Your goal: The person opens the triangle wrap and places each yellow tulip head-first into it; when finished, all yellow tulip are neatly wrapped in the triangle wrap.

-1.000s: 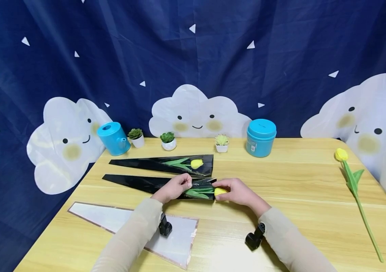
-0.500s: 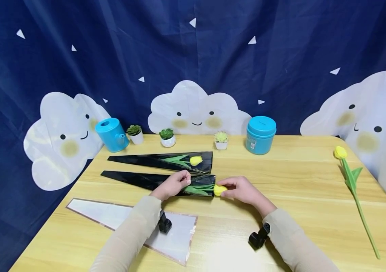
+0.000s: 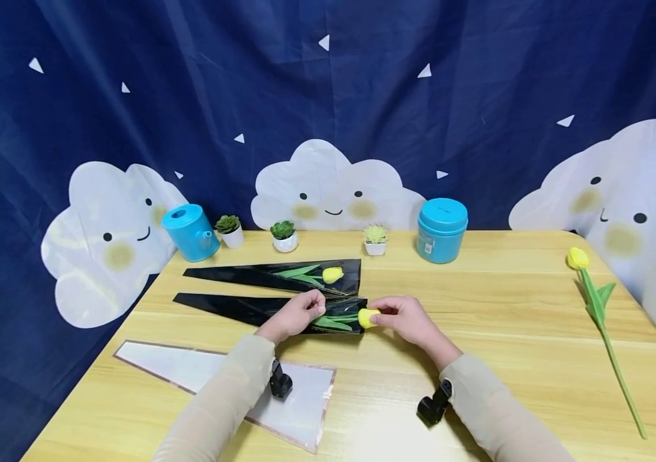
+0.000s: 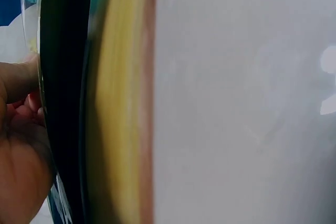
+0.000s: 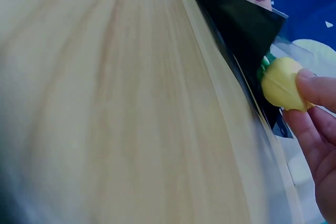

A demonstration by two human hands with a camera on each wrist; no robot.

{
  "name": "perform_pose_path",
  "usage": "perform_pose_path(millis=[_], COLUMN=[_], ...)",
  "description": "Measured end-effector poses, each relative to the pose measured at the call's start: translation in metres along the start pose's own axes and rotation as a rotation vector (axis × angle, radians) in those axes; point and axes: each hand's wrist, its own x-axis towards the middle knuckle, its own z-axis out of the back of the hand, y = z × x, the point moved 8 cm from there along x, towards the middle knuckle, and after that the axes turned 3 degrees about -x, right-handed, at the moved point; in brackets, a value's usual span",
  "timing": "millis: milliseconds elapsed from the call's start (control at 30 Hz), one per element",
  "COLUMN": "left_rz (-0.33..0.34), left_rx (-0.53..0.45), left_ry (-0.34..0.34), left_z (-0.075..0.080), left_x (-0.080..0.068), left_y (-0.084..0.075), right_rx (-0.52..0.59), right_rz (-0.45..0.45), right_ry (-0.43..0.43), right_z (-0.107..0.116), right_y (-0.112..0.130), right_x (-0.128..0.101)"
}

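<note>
In the head view, a black flower sleeve (image 3: 218, 304) with a clear front lies across the table's middle. My left hand (image 3: 299, 312) pinches the near sleeve's clear front edge; in the left wrist view the thumb of my left hand (image 4: 21, 145) lies against the film. A yellow tulip (image 3: 365, 317) has its green leaves inside this sleeve and its bloom at the wide mouth. My right hand (image 3: 405, 317) holds the bloom between thumb and fingers, also seen in the right wrist view on the tulip bloom (image 5: 283, 85). The stem's lower part is hidden.
Behind lies a second black sleeve (image 3: 235, 276) with a yellow tulip inside. A white sleeve (image 3: 299, 398) lies under the left forearm. A loose tulip (image 3: 607, 340) is at far right. Along the back stand a blue watering can (image 3: 189, 234), several potted succulents (image 3: 285, 237) and a blue canister (image 3: 442, 231).
Over the last second the bloom, in my right hand's grip, first shifts slightly right past the sleeve's mouth, then back left against it. My left hand stays at the sleeve.
</note>
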Motion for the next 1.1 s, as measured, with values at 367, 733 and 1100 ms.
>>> perform_pose_path(millis=[367,733,1100], left_rz=[-0.028,-0.059,-0.08], left_rx=[0.025,0.031,0.039], left_ry=[-0.01,-0.007,0.007], left_z=[0.002,-0.002,-0.006], left_x=[0.001,0.0,0.003], left_y=[-0.006,-0.014,-0.02], right_rx=[0.029,0.04,0.11], right_rz=[-0.017,0.0,-0.001], right_ry=[-0.089,-0.148,-0.184], right_z=[-0.005,-0.012,-0.024], right_y=[0.003,0.008,0.012], right_x=[0.005,0.007,0.011])
